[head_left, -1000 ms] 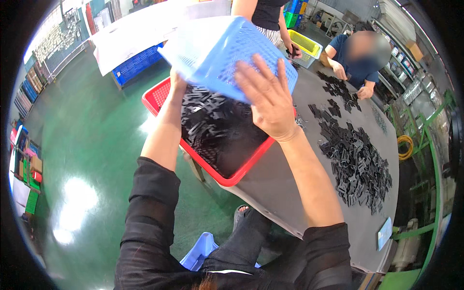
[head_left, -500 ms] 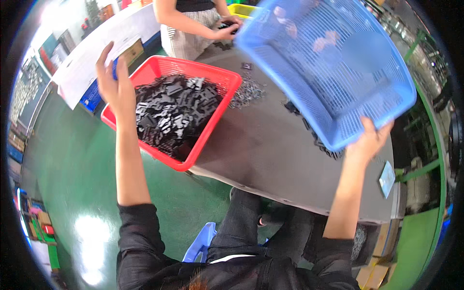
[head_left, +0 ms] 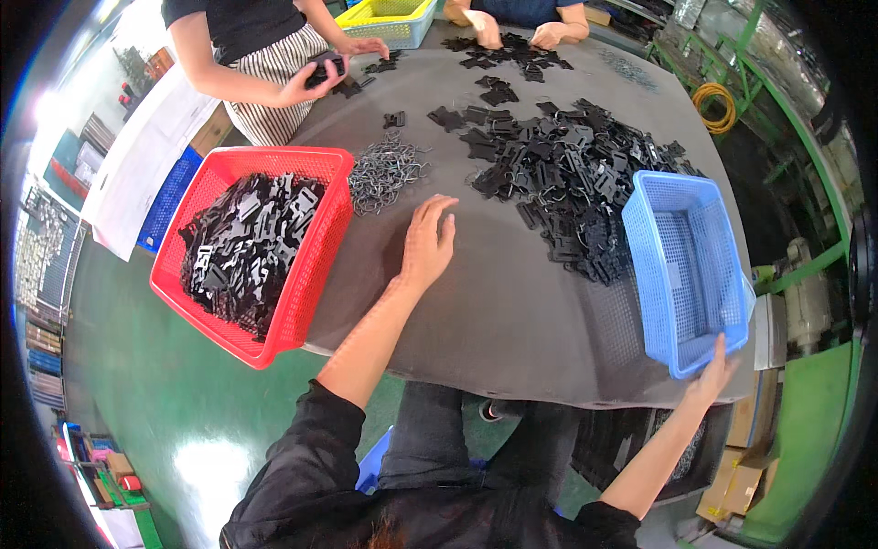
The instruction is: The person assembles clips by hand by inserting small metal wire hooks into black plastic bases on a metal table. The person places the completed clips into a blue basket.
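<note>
At the table's right edge, my right hand [head_left: 715, 373] grips the near rim of a blue plastic basket [head_left: 654, 284]. Its inside holds nothing that I can see; whether its base touches the table cannot be told. My left hand [head_left: 430, 240] hovers over the middle of the table, palm down and fingers stretched, holding nothing. Just beyond it lies a small heap of metal wire hooks [head_left: 389, 172]. A large pile of flat black plastic pieces [head_left: 585, 174], some with metal hooks on them, spreads to the left of and beyond the blue basket.
A red basket [head_left: 315, 265] full of black plastic pieces [head_left: 242, 242] stands at the table's left edge. Across the table, one person [head_left: 247, 73] holds black pieces, and another's hands [head_left: 549, 35] work at a smaller black pile. Yellow and blue baskets [head_left: 402, 27] stand at the back.
The blue basket has come down from a raised, tilted position to the table's right edge. My left hand has moved from beside the red basket to the table's middle. My view has shifted.
</note>
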{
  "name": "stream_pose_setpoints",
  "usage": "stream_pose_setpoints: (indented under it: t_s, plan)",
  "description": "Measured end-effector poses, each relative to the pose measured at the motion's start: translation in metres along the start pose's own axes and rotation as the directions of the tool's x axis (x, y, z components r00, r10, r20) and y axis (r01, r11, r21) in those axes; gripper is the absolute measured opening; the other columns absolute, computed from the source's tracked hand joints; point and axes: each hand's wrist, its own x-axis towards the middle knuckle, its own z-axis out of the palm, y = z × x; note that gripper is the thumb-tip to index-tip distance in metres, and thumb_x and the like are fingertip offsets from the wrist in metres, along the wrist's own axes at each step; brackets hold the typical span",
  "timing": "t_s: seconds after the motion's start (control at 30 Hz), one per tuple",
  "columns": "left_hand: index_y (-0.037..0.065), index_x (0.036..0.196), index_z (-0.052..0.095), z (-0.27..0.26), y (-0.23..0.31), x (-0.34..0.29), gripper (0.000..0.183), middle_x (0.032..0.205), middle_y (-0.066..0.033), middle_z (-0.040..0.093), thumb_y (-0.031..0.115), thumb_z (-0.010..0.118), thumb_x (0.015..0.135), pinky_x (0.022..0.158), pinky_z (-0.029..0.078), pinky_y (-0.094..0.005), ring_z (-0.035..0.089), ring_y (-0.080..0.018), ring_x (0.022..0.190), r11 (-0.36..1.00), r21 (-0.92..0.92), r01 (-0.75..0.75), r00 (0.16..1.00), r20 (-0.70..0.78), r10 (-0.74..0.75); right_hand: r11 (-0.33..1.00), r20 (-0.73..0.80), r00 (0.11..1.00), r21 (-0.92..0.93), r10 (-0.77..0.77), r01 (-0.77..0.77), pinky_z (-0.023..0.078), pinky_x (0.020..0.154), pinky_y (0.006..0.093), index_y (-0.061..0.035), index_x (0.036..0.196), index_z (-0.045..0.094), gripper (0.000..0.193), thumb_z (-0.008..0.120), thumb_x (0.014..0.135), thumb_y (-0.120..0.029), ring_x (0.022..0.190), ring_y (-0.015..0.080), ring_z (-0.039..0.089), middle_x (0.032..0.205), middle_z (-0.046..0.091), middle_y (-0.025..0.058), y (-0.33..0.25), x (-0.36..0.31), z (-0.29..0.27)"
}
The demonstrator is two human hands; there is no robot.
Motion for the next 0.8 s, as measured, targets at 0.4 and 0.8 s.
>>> stream_pose_setpoints:
  t_s: [0.4,0.8]
  plan:
    - [0.01,0.063,0.058,-0.008,-0.012,0.007,0.009,0.065,-0.0059,0.06,0.004,0.052,0.061,0.058,0.048,-0.0394,0.06,-0.0293,0.063,0.979,-0.146,-0.142,0.886,0.422,0.191,0.305,0.554,-0.188,0.674,-0.811,0.673,0.037,0.102,0.0452,-0.014,0.114,0.059,0.028,0.058,0.086,-0.017,0.124,0.0291,0.044,0.126,0.052,0.0071,-0.115,-0.267,0.35]
    - [0.002,0.07,0.062,-0.023,-0.009,0.002,0.01,0.071,-0.0149,0.062,0.01,0.066,0.066,0.064,0.05,-0.0421,0.063,-0.0318,0.07,0.957,0.255,0.136,0.967,0.174,-0.184,0.256,0.515,-0.837,0.848,-0.184,0.465,0.02,0.103,0.0711,-0.0207,0.135,0.041,0.057,0.052,0.086,-0.047,0.137,0.0276,0.026,0.144,0.037,0.0058,-0.102,-0.407,0.477]
